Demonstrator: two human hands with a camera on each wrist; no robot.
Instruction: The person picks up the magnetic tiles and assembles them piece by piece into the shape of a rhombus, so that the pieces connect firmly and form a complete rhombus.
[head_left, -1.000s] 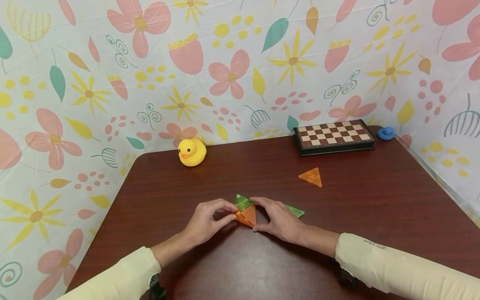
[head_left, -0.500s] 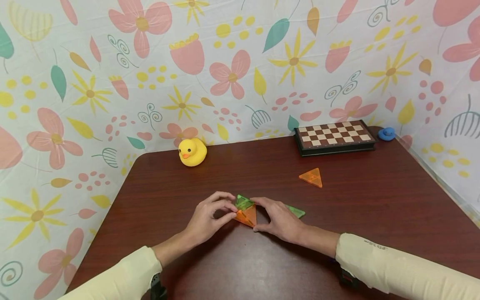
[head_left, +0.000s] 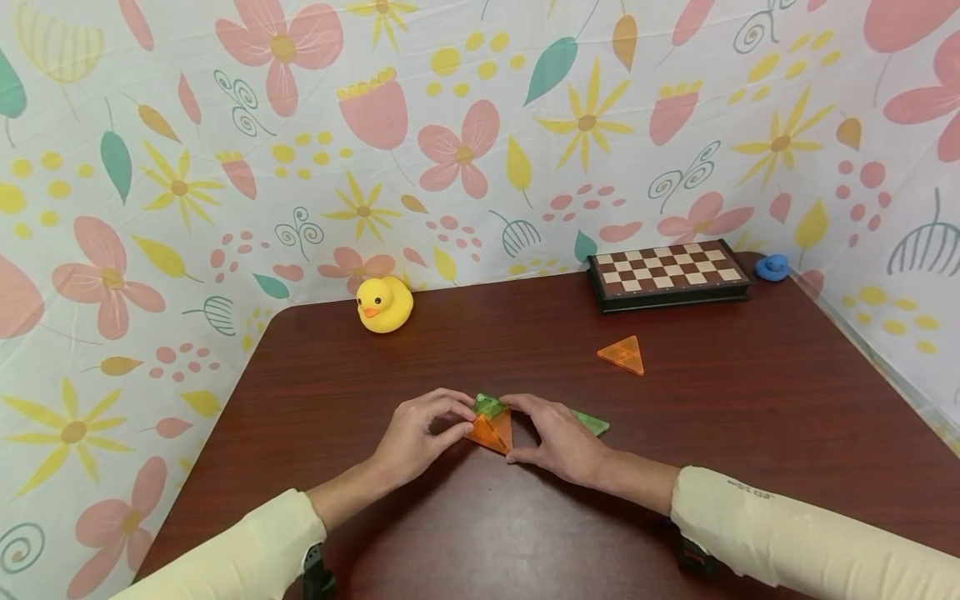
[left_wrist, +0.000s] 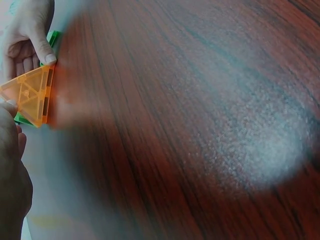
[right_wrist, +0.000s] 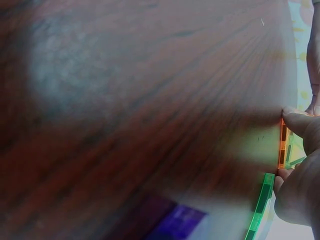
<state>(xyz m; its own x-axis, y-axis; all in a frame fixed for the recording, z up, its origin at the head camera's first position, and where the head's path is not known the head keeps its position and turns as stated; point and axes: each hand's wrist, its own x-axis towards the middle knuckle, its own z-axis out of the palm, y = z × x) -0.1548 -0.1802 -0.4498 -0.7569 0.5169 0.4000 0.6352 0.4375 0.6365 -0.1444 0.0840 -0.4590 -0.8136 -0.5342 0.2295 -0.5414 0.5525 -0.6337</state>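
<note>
Plainly, the held orange tile (left_wrist: pixel 33 93) is triangular and translucent.

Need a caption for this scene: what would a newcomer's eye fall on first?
Probably the bright yellow duck, near the far left corner of the dark tabletop. Next, the left hand and right hand, holding a translucent orange-and-green tile cluster between them, near the middle. The checkered board at the far right and the floral backdrop behind would likely follow.
</note>
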